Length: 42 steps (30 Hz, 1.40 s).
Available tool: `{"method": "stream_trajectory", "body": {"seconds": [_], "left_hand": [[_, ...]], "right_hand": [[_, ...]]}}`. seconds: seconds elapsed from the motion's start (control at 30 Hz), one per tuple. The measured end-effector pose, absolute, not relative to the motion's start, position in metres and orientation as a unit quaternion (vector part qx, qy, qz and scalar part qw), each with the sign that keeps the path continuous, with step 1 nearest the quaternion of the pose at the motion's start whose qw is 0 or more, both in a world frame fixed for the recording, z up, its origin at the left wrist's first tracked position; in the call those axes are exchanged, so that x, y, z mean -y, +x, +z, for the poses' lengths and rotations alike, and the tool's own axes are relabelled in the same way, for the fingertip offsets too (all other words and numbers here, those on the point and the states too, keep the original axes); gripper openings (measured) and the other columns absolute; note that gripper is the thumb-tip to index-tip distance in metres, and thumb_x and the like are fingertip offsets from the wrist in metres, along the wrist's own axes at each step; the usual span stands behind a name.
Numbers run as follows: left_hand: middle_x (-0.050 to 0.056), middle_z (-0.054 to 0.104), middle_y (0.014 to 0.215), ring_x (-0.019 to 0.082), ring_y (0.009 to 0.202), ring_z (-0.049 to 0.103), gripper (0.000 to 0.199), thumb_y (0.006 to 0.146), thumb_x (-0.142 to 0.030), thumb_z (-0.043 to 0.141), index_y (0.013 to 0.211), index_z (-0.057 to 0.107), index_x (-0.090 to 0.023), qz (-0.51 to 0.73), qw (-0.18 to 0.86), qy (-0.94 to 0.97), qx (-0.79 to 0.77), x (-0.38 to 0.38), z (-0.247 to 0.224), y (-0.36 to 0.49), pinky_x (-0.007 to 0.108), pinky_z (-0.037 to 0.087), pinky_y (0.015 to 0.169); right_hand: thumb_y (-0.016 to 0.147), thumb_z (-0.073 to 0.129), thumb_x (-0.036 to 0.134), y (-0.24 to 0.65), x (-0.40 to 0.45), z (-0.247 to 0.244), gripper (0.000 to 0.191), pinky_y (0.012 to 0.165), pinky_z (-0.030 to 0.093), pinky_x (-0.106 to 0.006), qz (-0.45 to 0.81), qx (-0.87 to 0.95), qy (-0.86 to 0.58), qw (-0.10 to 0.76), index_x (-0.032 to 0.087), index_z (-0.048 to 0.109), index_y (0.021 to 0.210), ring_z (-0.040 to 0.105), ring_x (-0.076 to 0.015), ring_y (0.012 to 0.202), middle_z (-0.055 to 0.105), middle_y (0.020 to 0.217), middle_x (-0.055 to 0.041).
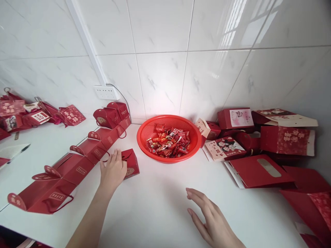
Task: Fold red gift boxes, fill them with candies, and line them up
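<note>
My left hand [113, 170] is at the left end of a small red gift box [131, 164] with a gold round pattern. Its fingers are bent over that end, and the thumb is hidden; the grip looks closed on the box. Over the white table to the right hovers my right hand [207, 215], palm inward, its fingers apart and holding nothing. A red plastic basket [169, 160] stands by the wall, beyond both hands. Wrapped candies [168, 142] in red and gold lie heaped inside it.
A row of red boxes with cord handles [74, 168] runs diagonally at left, several with raised flaps. More red and cream boxes [261, 168] are piled at right. Decorated red bags [38, 113] and a pen [25, 148] lie far left. A socket strip [106, 92] is on the wall.
</note>
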<state>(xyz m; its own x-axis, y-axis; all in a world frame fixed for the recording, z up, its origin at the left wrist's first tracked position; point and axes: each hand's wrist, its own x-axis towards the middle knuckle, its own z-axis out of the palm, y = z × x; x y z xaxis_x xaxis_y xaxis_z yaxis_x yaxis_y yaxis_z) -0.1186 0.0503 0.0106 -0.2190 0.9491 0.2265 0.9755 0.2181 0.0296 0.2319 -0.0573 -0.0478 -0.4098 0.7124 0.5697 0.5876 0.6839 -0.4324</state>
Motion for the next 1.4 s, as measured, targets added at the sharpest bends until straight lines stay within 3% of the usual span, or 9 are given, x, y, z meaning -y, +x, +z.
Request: {"method": "stream_trajectory", "body": {"seconds": [0.13,0.27,0.37,0.57,0.67,0.73,0.9,1.2,1.4], "left_hand": [[0.031,0.027,0.155,0.048,0.141,0.029,0.086,0.09,-0.062,0.035,0.15,0.033,-0.001,-0.088,0.096,-0.574,0.808,-0.062,0.001,-0.11,0.072,0.019,0.108],[0.03,0.034,0.152,0.051,0.137,0.034,0.069,0.09,-0.052,0.039,0.149,0.043,-0.015,-0.061,0.076,-0.584,0.806,-0.065,0.007,-0.113,0.072,0.027,0.101],[0.027,0.035,0.152,0.053,0.139,0.028,0.065,0.09,-0.053,0.042,0.149,0.044,-0.025,-0.071,0.057,-0.578,0.811,-0.065,0.009,-0.12,0.075,0.029,0.096],[0.022,0.04,0.144,0.047,0.132,0.037,0.058,0.094,-0.058,0.033,0.145,0.047,-0.034,-0.132,0.018,-0.594,0.793,-0.067,0.019,-0.142,0.069,0.04,0.091],[0.018,0.053,0.126,0.039,0.122,0.048,0.06,0.093,-0.059,0.037,0.144,0.049,-0.03,-0.163,0.0,-0.583,0.796,-0.074,0.048,-0.165,0.061,0.042,0.098],[0.015,0.054,0.122,0.034,0.125,0.047,0.064,0.094,-0.06,0.035,0.148,0.045,-0.026,-0.192,0.024,-0.571,0.798,-0.084,0.077,-0.185,0.054,0.036,0.108],[0.017,0.033,0.145,0.04,0.137,0.029,0.073,0.091,-0.071,0.034,0.149,0.041,-0.026,-0.251,0.092,-0.507,0.82,-0.128,0.134,-0.231,0.065,0.03,0.108],[0.017,0.025,0.152,0.042,0.136,0.022,0.074,0.094,-0.065,0.037,0.149,0.039,-0.016,-0.219,0.086,-0.521,0.821,-0.179,0.123,-0.252,0.07,0.021,0.107],[0.02,0.03,0.15,0.044,0.137,0.022,0.081,0.089,-0.07,0.045,0.146,0.045,-0.012,-0.166,0.059,-0.53,0.83,-0.196,0.132,-0.27,0.07,0.021,0.106]], "right_hand": [[0.097,0.048,0.017,0.233,0.057,-0.044,0.045,0.091,0.059,-0.032,0.068,0.835,-0.395,0.378,0.018,0.042,0.142,0.062,-0.0214,0.119,0.062,0.131,-0.0139],[0.097,0.048,0.017,0.234,0.057,-0.043,0.045,0.09,0.059,-0.032,0.067,0.836,-0.395,0.375,0.018,0.043,0.142,0.064,-0.0213,0.117,0.063,0.129,-0.0138],[0.097,0.049,0.016,0.236,0.056,-0.043,0.046,0.089,0.06,-0.032,0.063,0.837,-0.393,0.376,0.018,0.043,0.143,0.064,-0.0215,0.115,0.062,0.129,-0.0141],[0.097,0.048,0.017,0.238,0.055,-0.043,0.046,0.087,0.06,-0.033,0.055,0.837,-0.394,0.375,0.018,0.043,0.143,0.065,-0.022,0.114,0.063,0.129,-0.0139],[0.098,0.048,0.018,0.238,0.054,-0.044,0.044,0.086,0.061,-0.033,0.058,0.837,-0.398,0.371,0.019,0.044,0.142,0.066,-0.0219,0.111,0.063,0.128,-0.0136],[0.098,0.048,0.018,0.238,0.054,-0.045,0.044,0.087,0.061,-0.033,0.061,0.837,-0.397,0.373,0.019,0.044,0.142,0.066,-0.0218,0.112,0.064,0.128,-0.0133],[0.097,0.048,0.017,0.238,0.053,-0.047,0.044,0.088,0.06,-0.032,0.066,0.836,-0.397,0.372,0.018,0.045,0.141,0.066,-0.0217,0.114,0.065,0.126,-0.0133],[0.097,0.046,0.017,0.239,0.049,-0.045,0.046,0.084,0.061,-0.031,0.071,0.832,-0.404,0.373,0.019,0.043,0.143,0.069,-0.0213,0.108,0.066,0.122,-0.0135],[0.098,0.046,0.016,0.239,0.048,-0.049,0.047,0.084,0.061,-0.032,0.08,0.837,-0.406,0.359,0.019,0.041,0.145,0.069,-0.0212,0.106,0.065,0.123,-0.0145]]}}
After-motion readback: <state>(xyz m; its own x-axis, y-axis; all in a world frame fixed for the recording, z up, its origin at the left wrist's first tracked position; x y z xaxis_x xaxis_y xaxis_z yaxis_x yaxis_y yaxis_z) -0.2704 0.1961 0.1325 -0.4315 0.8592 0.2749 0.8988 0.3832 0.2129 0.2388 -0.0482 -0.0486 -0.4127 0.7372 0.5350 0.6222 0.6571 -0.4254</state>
